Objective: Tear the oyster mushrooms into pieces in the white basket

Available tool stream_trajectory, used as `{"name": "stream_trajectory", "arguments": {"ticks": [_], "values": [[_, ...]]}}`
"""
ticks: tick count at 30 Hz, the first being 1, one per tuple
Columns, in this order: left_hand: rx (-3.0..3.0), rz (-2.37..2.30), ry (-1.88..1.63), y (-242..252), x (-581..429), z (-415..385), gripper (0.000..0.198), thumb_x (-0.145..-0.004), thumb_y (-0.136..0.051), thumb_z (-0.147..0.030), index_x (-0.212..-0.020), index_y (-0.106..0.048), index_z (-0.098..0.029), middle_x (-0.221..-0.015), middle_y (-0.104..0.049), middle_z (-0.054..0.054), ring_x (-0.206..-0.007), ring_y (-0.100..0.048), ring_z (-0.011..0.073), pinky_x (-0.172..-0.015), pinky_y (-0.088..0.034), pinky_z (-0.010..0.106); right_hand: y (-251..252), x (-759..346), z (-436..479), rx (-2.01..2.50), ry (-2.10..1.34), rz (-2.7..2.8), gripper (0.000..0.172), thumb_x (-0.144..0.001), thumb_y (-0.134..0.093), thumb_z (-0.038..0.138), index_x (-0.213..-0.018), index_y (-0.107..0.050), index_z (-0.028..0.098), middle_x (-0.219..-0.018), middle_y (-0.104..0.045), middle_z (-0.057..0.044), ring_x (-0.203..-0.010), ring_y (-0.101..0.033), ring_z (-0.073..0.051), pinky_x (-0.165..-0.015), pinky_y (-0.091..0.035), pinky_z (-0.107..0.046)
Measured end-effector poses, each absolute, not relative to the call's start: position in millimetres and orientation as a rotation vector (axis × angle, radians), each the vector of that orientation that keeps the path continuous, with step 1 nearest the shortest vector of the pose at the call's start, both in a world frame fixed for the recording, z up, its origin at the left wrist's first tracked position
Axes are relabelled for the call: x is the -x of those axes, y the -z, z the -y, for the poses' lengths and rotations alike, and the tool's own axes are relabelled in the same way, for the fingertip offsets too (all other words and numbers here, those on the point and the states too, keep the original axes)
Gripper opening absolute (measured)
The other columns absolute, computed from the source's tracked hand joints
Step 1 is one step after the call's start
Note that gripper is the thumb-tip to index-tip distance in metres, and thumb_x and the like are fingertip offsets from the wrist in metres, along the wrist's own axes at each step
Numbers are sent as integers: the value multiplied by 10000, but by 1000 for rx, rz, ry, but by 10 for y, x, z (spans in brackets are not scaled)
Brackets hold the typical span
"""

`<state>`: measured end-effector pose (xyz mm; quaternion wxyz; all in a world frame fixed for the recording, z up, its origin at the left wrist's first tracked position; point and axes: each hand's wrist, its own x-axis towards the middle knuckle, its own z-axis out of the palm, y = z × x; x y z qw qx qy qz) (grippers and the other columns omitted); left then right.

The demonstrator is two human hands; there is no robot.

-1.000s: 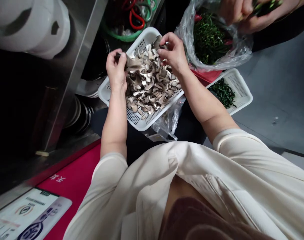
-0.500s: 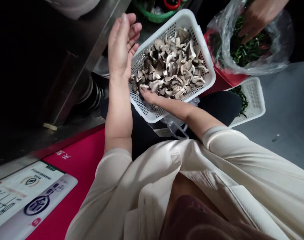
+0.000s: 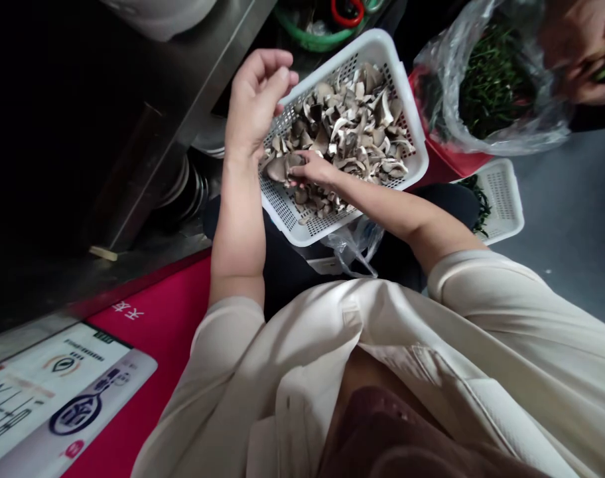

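A white plastic basket (image 3: 410, 126) rests over my lap, heaped with torn grey-and-white oyster mushrooms (image 3: 367, 136). In its left part, my right hand (image 3: 315, 169) grips a larger oyster mushroom (image 3: 280, 168) between thumb and fingers. My left hand (image 3: 257, 93) hovers by the basket's upper left side. Its fingers are loosely bent and the thumb stands apart; nothing shows in it, though part of the palm is hidden.
At the right, a co-worker's hands (image 3: 588, 53) hold something green beside a clear plastic bag (image 3: 452, 99) of green leaves. A white basket (image 3: 511, 199) sits below. A metal counter edge (image 3: 203, 86) runs along the left. A green basin (image 3: 307, 41) stands behind.
My right hand has risen slightly from the pile with a larger mushroom in it. My left hand has lowered, its fingers bending more. The co-worker's hand has left the bag, moving right.
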<state>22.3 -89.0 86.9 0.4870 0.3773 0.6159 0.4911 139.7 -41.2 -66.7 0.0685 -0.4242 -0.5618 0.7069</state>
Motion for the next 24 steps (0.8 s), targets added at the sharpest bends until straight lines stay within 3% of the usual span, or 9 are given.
{"name": "stream_trajectory", "arguments": {"ticks": [2, 4, 8, 13, 18, 24], "values": [[-982, -1484, -1198, -779, -230, 835, 488, -1034, -685, -554, -1335, -585, -183, -1135, -727, 98, -1202, -706, 275, -1009, -612, 393, 461, -1630, 269, 1207, -2222, 1373, 332, -882, -724, 260, -1118, -512, 164, -857, -660, -35, -690, -643, -156, -585, -512, -230], [-1028, -1461, -1166, -630, -207, 691, 442, -979, -762, -510, -1250, -623, -189, -1049, -724, 85, -1159, -717, 280, -988, -622, 401, 264, -1884, 128, 1151, -2201, 1267, 432, -840, -803, 289, -1132, -509, 172, -854, -658, -21, -641, -628, -132, -530, -459, -188], [-1036, -1455, -862, -228, -127, 335, 342, -826, -907, -346, -992, -665, -172, -811, -653, 50, -947, -741, 272, -893, -643, 409, 4, -2277, -37, 1116, -2095, 1241, 536, -824, -876, 401, -1171, -532, 180, -837, -648, -1, -639, -621, -118, -552, -476, -184], [-1069, -1415, -819, 75, -163, 159, 393, -814, -894, -492, -900, -668, -182, -806, -647, 55, -784, -708, 237, -783, -642, 401, -69, -2386, -42, 1135, -1914, 1322, 597, -836, -851, 598, -1144, -564, 174, -893, -656, -27, -728, -636, -129, -589, -510, -181], [-1245, -1288, -939, 118, -257, 153, 594, -636, -956, -612, -926, -698, -163, -895, -683, 84, -897, -708, 263, -897, -626, 442, -52, -2375, -56, 1133, -1776, 1467, 645, -705, -936, 516, -1118, -622, 133, -962, -675, -58, -828, -654, -170, -624, -548, -199], [-1167, -1286, -987, 202, -332, 149, 742, -438, -1057, -550, -919, -611, -201, -1027, -698, 104, -1030, -694, 289, -948, -623, 421, 0, -2408, -43, 1084, -1990, 1424, 642, -743, -926, 476, -1206, -618, 157, -937, -662, -35, -751, -665, -153, -613, -564, -217]]}}
